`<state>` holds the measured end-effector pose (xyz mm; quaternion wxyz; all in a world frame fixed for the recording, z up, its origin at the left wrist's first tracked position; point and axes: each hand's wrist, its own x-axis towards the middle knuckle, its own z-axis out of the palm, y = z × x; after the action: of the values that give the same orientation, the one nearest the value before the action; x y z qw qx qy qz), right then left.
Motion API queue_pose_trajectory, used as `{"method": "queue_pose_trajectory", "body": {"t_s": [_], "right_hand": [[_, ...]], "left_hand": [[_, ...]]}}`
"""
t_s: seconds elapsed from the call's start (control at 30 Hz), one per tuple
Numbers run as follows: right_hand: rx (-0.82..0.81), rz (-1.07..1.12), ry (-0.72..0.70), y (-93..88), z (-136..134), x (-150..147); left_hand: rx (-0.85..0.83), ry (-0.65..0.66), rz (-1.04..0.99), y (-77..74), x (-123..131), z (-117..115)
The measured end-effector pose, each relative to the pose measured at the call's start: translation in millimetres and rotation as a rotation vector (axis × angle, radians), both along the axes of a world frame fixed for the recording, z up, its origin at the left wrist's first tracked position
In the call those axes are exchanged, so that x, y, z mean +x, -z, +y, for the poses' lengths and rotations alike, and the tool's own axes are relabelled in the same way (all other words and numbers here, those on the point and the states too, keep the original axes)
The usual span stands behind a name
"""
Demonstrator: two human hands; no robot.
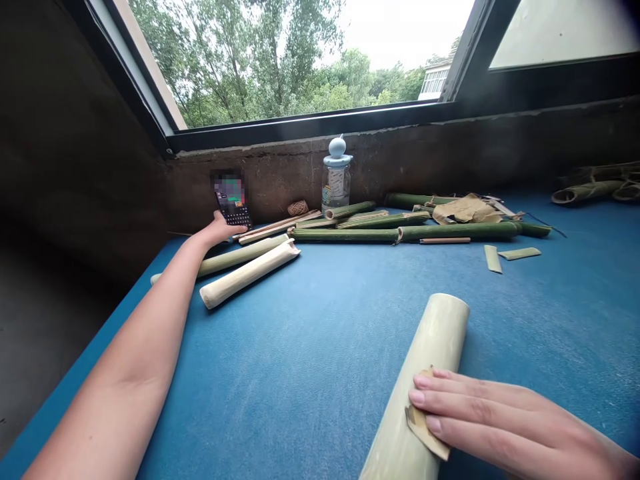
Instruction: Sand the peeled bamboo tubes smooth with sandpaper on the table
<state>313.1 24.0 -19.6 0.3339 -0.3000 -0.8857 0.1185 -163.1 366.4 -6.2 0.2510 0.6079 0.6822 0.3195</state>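
Note:
At the far left of the table, my left hand reaches out and grips the lower edge of a smartphone, which stands tilted near the wall with its screen lit and a keyboard on it. My right hand presses a folded piece of sandpaper onto a thick, pale bamboo tube. The fingers lie together over the sandpaper; the thumb is hidden. The tube slants away from me at the front right, its near end out of view. A split length of pale bamboo lies by my left forearm.
Along the back of the blue table lie several green bamboo stalks, a brown pencil-like stick, crumpled brown paper and a twine ball. A lidded bottle stands by the wall. Two bamboo strips lie right.

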Motion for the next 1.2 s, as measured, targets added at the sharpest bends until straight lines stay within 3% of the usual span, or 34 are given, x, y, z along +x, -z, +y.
{"method": "queue_pose_trajectory", "body": {"t_s": [0.17,0.37,0.73,0.87,1.2], "right_hand": [[-0.007,-0.028,0.041,-3.4,13,10],[-0.01,-0.062,-0.022,-3.7,7,7],[-0.01,-0.11,-0.017,-6.9,20,18],[-0.009,-0.073,0.049,-4.9,24,19],[-0.037,-0.053,0.061,-0.1,26,22]], "left_hand": [[-0.024,-0.02,0.12,0.4,-3,0],[-0.024,-0.044,0.11,-3.9,4,-3],[-0.022,0.06,-0.151,0.1,-22,4],[-0.016,0.064,-0.103,-1.1,-20,2],[-0.033,0.094,-0.026,0.8,-19,6]]}}
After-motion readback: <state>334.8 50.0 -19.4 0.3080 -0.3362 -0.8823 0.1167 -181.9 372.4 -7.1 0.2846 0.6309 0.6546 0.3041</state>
